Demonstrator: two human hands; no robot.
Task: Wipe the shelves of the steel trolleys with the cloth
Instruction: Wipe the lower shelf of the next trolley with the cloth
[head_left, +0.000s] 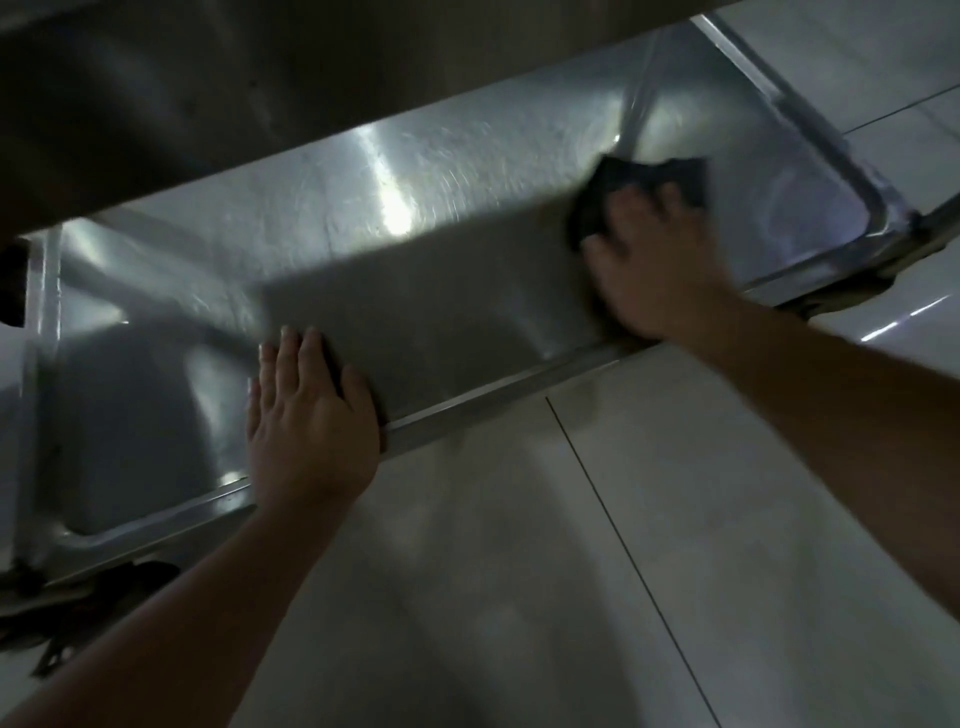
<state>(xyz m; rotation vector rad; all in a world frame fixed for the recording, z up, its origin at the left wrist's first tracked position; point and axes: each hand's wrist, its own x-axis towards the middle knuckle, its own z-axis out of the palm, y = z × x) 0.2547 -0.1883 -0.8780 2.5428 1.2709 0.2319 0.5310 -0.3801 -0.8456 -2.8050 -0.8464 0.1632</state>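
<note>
At the left of the frame, a steel upright (39, 332) of the trolley rises from the lower shelf (415, 291). My left hand (306, 415) lies flat, fingers together and holding nothing, across the shelf's near rim at lower centre-left; I judge it a brace. The shelf is stiff, smooth sheet steel with a raised lip, likely slippery under the palm. An upper shelf (208, 104) overhangs the top left. Toward the right, my right hand (654, 260) presses the cloth (623, 187) onto the shelf, fingers spread over it. The cloth is dark, soft and limp, bunched beyond my fingertips; flat palm pressure should carry it better than a pinch. Pale floor tiles (727, 519) fill the lower right.
</note>
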